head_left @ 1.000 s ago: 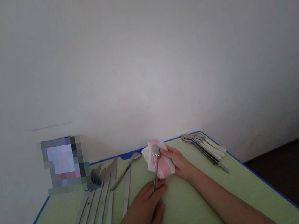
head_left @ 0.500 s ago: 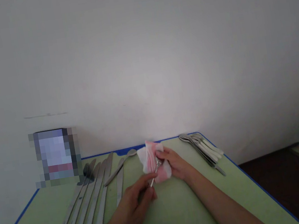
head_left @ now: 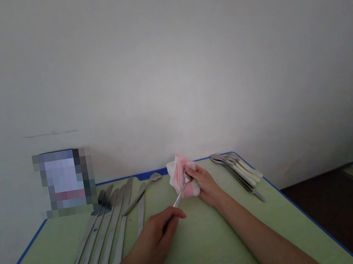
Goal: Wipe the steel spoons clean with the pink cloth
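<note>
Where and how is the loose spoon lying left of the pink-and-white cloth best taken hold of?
Probably by the middle of its handle, pinched across the narrow width from above and the near right. The spoon lies slanted, bowl toward the wall; its handle crosses a flat metal strip, and more lie left.

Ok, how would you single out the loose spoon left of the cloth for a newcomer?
Start at the green, blue-edged table. Near its far edge, find the pink-and-white cloth, then look left. The spoon lies aslant across a long metal strip; its rounded bowl sets it apart from that flat strip.
</note>
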The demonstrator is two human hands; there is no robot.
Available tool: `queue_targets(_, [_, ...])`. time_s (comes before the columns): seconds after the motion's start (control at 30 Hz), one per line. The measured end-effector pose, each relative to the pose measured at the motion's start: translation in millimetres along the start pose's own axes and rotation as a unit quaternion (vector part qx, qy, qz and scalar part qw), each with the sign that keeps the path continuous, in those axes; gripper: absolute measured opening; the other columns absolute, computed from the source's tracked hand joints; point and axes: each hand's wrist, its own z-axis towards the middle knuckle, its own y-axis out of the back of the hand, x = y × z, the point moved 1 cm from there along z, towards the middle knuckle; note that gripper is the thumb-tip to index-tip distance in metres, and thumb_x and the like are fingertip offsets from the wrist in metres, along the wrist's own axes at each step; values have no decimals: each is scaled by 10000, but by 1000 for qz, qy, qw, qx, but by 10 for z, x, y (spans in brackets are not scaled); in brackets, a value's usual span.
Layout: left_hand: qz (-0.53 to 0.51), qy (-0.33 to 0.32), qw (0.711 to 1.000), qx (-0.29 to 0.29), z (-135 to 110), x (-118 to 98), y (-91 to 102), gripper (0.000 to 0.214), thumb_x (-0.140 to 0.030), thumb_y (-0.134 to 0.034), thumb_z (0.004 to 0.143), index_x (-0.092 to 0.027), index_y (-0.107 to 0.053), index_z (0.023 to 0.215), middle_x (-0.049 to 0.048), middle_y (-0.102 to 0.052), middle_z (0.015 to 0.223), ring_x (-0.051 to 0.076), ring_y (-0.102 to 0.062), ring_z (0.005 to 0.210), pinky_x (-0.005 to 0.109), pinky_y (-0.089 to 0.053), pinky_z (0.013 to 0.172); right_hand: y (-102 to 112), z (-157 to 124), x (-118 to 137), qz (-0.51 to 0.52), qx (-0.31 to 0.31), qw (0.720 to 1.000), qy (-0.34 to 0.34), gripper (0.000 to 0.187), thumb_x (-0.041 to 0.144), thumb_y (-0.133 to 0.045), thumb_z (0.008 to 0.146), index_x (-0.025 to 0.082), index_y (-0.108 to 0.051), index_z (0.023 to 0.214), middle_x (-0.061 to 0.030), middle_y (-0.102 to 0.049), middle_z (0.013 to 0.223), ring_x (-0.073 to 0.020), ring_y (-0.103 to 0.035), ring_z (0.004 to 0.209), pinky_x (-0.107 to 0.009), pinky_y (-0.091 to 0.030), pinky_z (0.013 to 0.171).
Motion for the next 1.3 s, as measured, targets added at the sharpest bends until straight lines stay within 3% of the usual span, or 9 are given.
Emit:
queue_targets(0.3, [47, -2, 998, 39, -49, -22, -30, 260, -238, -406, 870, -228, -630, 1001, -4, -594, 704, 149, -553, 668, 241, -425, 659, 0, -51, -5, -44, 77, 995, -52, 264, 269, -794, 530, 130, -629, 682, 23, -611, 607, -71, -476, 526, -201, -343, 528])
queue_targets(0.43, [56, -34, 998, 21, -60, -28, -56, 237, -202, -420, 857, -218, -631, 963, 28, -639, 805, 176, -570, 787, 275, -437, 748, -18, -56, -26, -69, 102, 992, -43, 244, 293, -771, 577, 142, -621, 697, 40, -582, 596, -63, -440, 525, -201, -309, 523])
queue_targets(0.6, [45, -67, 997, 11, -60, 3, -76, 230, -182, -401, 868, -209, -599, 982, 53, -645, 952, 199, -554, 919, 316, -423, 847, -45, -65, -32, -92, 94, 991, -18, 232, 308, -740, 606, 151, -627, 735, 43, -578, 609, -75, -440, 553, -206, -320, 549])
queue_targets(0.73, [16, -59, 998, 11, -60, 27, -73, 237, -209, -378, 893, -213, -572, 1029, 57, -631, 1022, 196, -546, 969, 315, -413, 880, -28, -69, -8, -36, 62, 997, -9, 148, 253, -678, 607, 153, -616, 696, 35, -588, 608, -90, -466, 563, -212, -358, 573])
queue_targets(0.9, [-10, -35, 999, 3, -51, 22, -54, 219, -201, -388, 886, -216, -564, 1016, 36, -629, 954, 176, -566, 888, 277, -428, 814, -28, -56, 48, 41, 105, 993, -31, 219, 167, -550, 581, 171, -615, 790, 14, -635, 665, -137, -554, 651, -240, -418, 634])
queue_targets(1.0, [-37, -25, 999, -11, -36, 31, -47, 230, -206, -363, 894, -206, -553, 1023, 17, -608, 841, 156, -568, 771, 245, -440, 722, -34, -39, 65, 60, 121, 990, -40, 162, 191, -519, 610, 178, -595, 752, 6, -628, 621, -166, -580, 665, -269, -443, 636])
queue_targets(1.13, [-62, -16, 998, -30, -20, 51, -47, 231, -217, -358, 895, -195, -545, 1029, 7, -586, 794, 146, -558, 722, 225, -437, 672, -32, -13, 42, 78, 92, 992, -30, 125, 167, -542, 625, 174, -592, 739, 16, -620, 600, -146, -570, 621, -253, -454, 612])
queue_targets(1.3, [-62, -35, 997, -13, -30, 48, -54, 228, -210, -357, 894, -202, -553, 1009, 13, -597, 828, 150, -563, 770, 227, -434, 717, -48, -17, 8, 73, 57, 996, -14, 182, 150, -605, 639, 190, -609, 816, 61, -614, 625, -79, -491, 494, -193, -407, 498])
